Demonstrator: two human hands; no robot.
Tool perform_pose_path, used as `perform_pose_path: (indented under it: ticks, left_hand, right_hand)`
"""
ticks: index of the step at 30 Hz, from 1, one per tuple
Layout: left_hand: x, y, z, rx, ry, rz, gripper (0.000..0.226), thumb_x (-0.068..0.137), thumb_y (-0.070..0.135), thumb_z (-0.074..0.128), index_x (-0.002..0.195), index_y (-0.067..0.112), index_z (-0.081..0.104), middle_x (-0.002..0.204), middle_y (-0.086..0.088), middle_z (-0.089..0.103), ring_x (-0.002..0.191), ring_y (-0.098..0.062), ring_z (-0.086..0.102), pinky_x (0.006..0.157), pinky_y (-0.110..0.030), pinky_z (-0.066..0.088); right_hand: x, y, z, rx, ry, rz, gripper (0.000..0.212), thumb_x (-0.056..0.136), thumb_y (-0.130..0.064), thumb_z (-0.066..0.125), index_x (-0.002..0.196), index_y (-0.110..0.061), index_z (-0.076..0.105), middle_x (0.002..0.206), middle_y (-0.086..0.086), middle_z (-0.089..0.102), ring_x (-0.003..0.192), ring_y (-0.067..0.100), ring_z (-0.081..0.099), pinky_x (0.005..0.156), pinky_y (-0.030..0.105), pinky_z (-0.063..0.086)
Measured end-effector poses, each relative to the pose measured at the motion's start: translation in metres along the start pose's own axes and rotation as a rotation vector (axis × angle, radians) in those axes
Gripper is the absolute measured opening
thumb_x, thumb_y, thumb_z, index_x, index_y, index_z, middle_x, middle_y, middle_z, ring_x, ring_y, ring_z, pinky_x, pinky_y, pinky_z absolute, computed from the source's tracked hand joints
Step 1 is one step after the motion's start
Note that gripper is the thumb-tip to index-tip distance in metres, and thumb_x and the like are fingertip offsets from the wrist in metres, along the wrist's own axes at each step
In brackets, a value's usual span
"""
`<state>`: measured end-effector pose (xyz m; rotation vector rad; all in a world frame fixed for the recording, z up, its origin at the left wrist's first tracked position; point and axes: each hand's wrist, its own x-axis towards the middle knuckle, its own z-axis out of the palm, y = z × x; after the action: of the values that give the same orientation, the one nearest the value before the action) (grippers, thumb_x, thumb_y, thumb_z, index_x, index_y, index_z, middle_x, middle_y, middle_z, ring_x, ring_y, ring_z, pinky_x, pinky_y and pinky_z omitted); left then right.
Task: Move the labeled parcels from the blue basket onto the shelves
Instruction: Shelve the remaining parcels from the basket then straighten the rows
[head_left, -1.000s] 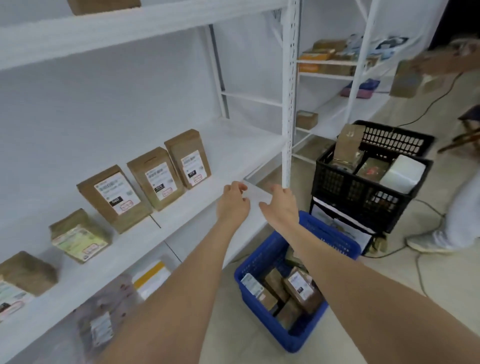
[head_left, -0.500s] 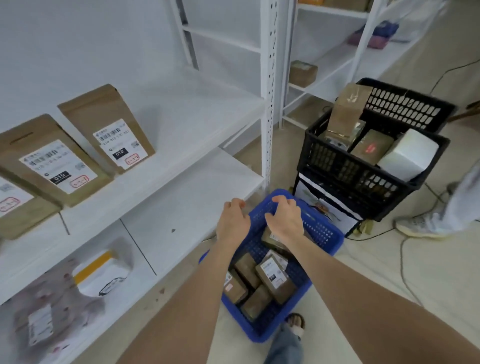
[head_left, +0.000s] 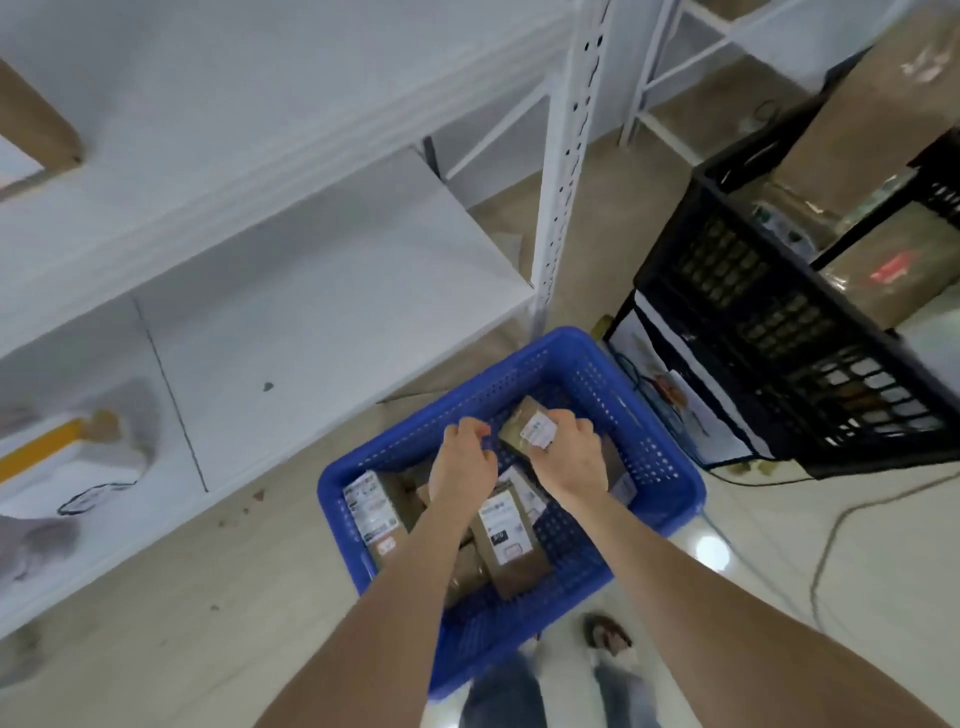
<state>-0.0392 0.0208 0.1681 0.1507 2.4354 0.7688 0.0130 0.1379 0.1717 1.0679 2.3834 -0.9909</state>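
Observation:
The blue basket (head_left: 660, 483) sits on the floor below me with several brown labeled parcels inside. My right hand (head_left: 569, 457) grips a small brown parcel (head_left: 524, 428) with a white label near the basket's far side. My left hand (head_left: 462, 460) hovers just left of that parcel with fingers curled, holding nothing. Below my wrists lie a larger labeled parcel (head_left: 506, 540) and another labeled parcel (head_left: 374, 512) at the basket's left. The white shelves (head_left: 322, 291) stand to the left.
A black crate (head_left: 779, 332) with brown boxes stands at the right, stacked over another container. A white upright shelf post (head_left: 563, 156) rises just behind the basket. Cables run across the floor at right. Bagged items (head_left: 67, 457) lie on the lower shelf at left.
My view tipped down onto the basket. Both hands dropped into it, and my right hand closed round the small parcel at the far side.

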Motion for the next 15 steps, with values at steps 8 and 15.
perform_pose_path:
  ticks: [8, 15]
  left_hand:
    - [0.050, -0.126, 0.130, -0.131, 0.006, -0.311, 0.043, 0.091, 0.014, 0.052, 0.133, 0.011, 0.040, 0.134, -0.013, 0.048, 0.110, -0.031, 0.056, 0.091, -0.036, 0.046]
    - [0.074, -0.232, 0.240, -0.394, -0.070, -0.641, 0.068, 0.092, 0.019, 0.053, 0.149, 0.008, 0.017, 0.142, -0.016, 0.043, 0.119, -0.033, 0.052, 0.095, -0.038, 0.047]
  right_hand:
    - [0.087, 0.093, 0.126, 0.066, -0.274, 0.050, 0.083, 0.087, -0.027, 0.065, 0.152, -0.019, 0.014, 0.155, 0.010, 0.017, 0.139, 0.032, 0.029, 0.107, 0.045, 0.037]
    - [0.141, 0.167, 0.238, 0.166, -0.461, 0.300, 0.103, 0.081, -0.013, 0.069, 0.153, -0.019, -0.004, 0.158, 0.014, 0.005, 0.144, 0.033, 0.017, 0.112, 0.042, 0.026]
